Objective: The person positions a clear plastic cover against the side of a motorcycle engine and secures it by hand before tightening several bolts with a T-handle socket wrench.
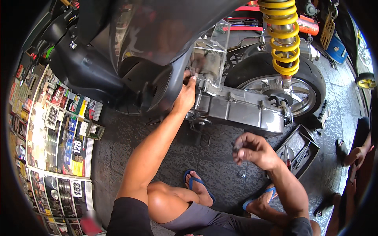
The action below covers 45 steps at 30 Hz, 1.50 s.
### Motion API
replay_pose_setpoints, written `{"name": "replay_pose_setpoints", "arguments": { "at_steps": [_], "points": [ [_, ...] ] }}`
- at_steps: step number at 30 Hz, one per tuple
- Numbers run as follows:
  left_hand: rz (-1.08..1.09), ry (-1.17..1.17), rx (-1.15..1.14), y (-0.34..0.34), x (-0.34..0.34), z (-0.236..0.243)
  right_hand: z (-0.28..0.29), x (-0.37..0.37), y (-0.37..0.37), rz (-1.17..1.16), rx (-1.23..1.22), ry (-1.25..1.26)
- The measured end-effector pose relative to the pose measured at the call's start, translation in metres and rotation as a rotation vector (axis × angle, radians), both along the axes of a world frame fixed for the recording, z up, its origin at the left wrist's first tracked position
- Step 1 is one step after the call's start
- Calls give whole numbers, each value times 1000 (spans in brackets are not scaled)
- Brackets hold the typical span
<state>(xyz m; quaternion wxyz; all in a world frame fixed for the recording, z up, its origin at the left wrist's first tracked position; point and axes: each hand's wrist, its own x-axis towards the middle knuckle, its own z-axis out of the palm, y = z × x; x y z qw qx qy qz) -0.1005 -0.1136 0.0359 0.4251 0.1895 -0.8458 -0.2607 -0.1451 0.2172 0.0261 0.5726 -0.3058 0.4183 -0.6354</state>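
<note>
My left hand point(184, 97) reaches up between the black scooter body panel point(167, 84) and the front of the grey engine casing point(240, 108). Its thumb and fingertips are pressed together beside the casing; whatever they pinch is hidden. In front of the casing, apart from it, hovers my right hand point(258, 151). Its fingers are curled in toward the thumb around something small and dark that I cannot make out. A clear plastic box-shaped piece point(220, 47) stands above the casing. Behind it are the rear wheel point(315, 84) and a yellow coil spring shock absorber point(280, 37).
A tray of tools point(311, 157) lies to the right on the dark tiled floor point(157, 173). A small metal piece point(241, 174) rests near my feet. Display shelves of packaged goods point(59, 137) line the left. Another person's hand point(356, 156) shows at the right edge.
</note>
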Motion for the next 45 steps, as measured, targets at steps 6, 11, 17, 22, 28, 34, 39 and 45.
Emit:
{"name": "replay_pose_setpoints", "arguments": {
  "at_steps": [6, 11, 17, 22, 28, 34, 39, 45],
  "points": [
    [-34, 67, 83, 13, -8, 1, 14, 15, -33, -263, -227, -365],
    [-69, 74, 161, 15, 0, 9, 14, 27, -47, -227, -399, -509],
    [25, -53, 253, 19, 4, 23, 11, 33, -50, -207, -432, -512],
    [106, -83, 150, 28, 8, 28, 11, 32, -54, -201, -443, -497],
    [165, -62, 131, 20, 10, 18, 29, 24, -104, -620, -148, 380],
    [34, -36, 221, 31, 4, 29, 39, 2, -163, -1073, 14, 1084],
    [17, 11, 247, 20, 8, 19, 33, 19, -189, -1150, 87, 1002],
    [-13, 61, 369, 20, 2, 10, 31, 26, -195, -1234, 196, 1028]
  ]
}}
